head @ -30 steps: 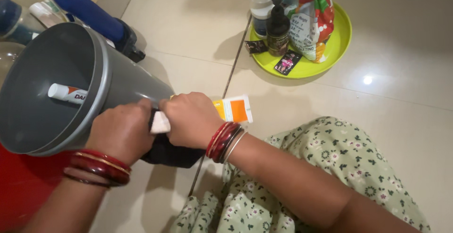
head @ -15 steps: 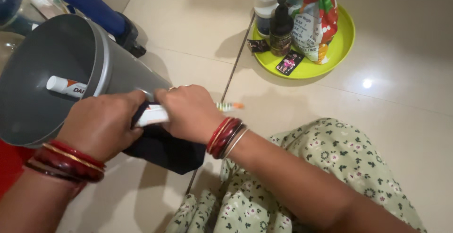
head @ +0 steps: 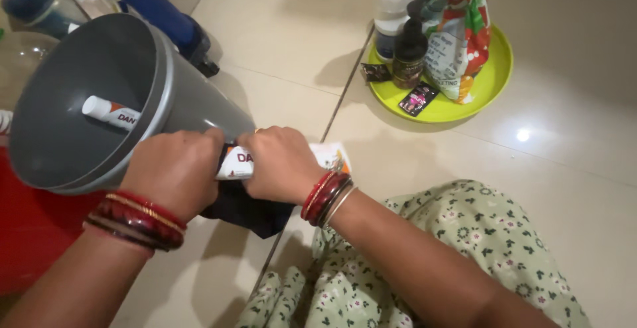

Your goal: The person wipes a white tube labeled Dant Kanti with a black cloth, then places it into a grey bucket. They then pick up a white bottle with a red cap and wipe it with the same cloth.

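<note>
Both hands closed on a white tube (head: 233, 163) at centre, held across the narrow end of a grey funnel-shaped bin (head: 99, 102) lying on its side at left. Left hand (head: 176, 172) wrapped over the tube's left end, right hand (head: 282, 163) gripping its right part; flat tail (head: 333, 156) sticking out right of the knuckles. Second white tube (head: 109, 112) lying inside the bin's wide mouth. Dark cloth (head: 249, 212) under the hands on the floor. Far right: yellow-green tray (head: 494, 76) with bottles and a packet.
</note>
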